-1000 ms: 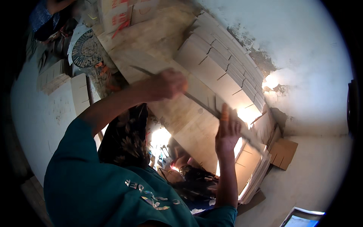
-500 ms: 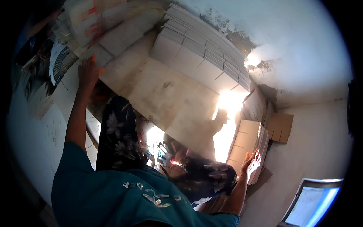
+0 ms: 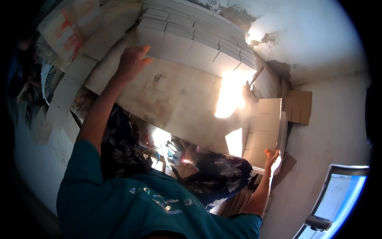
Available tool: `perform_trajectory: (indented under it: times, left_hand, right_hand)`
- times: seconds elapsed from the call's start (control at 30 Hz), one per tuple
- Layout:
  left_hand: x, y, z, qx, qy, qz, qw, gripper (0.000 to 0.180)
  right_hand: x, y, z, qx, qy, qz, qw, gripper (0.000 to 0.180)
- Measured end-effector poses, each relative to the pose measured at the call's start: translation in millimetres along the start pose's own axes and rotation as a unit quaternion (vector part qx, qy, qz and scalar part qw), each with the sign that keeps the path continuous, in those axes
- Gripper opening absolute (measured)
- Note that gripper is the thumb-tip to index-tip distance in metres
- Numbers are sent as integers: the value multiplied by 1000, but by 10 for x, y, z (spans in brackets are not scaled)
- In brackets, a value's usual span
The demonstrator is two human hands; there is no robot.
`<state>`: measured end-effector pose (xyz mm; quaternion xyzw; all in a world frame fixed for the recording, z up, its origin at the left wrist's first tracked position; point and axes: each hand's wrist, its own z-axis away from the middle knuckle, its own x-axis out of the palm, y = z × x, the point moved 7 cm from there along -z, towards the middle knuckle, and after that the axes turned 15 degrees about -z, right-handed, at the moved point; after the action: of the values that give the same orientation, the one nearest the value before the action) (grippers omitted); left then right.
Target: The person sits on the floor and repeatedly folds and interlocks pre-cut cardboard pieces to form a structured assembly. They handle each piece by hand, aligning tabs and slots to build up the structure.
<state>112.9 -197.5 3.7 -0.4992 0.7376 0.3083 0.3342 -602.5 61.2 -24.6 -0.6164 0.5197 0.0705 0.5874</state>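
My left hand (image 3: 134, 61) hovers over the far left part of the worn board (image 3: 179, 103), in front of the long pile of slotted cardboard sheets (image 3: 191, 42). Its fingers stretch to the right with the thumb apart, and nothing shows in it. On the right, my right hand (image 3: 272, 159) is closed on the near end of a pale slotted cardboard sheet (image 3: 267, 129), thumb over its face. That sheet tops a smaller upright-leaning stack; its far end stands a little away from the sheets beside it. The fingers behind the sheet are hidden.
Sunlight glares on the board's right part. A brown cardboard piece (image 3: 298, 106) leans on the right wall. Red-marked cardboard (image 3: 71, 30) lies at the far left, near a round fan-like grille (image 3: 47, 83). My knees sit under the board's near edge. A window (image 3: 338, 199) is at lower right.
My left hand has moved right, from the board's left corner to over the board. My right hand has closed on the cardboard sheet's near end, which has shifted slightly. The whole view has turned.
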Motion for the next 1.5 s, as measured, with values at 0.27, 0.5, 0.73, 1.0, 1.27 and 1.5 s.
perform_trajectory:
  times: [0.27, 0.5, 0.73, 1.0, 1.27, 1.5]
  left_hand:
    - [485, 1130, -812, 132, 69, 58, 987, 59]
    - [1131, 1778, -1269, 166, 12, 52, 985, 58]
    - [1726, 2103, -1411, 189, -3, -26, 982, 54]
    - [1517, 2094, -1422, 247, 116, 96, 957, 21]
    - [1066, 2387, -919, 311, -1, 193, 931, 18]
    - [758, 2637, -724, 339, -31, 196, 920, 14]
  right_hand:
    - [-94, -859, -102, 13, 27, -32, 999, 25]
    - [-94, -2483, -109, -135, 238, 97, 957, 21]
    - [950, -2652, -299, -20, 109, -179, 978, 18]
    - [1338, -2723, -362, -114, 55, -254, 959, 17]
    - [1397, -3037, -225, -201, 64, -116, 970, 31]
    - [1558, -3014, -179, -233, 34, -73, 969, 33]
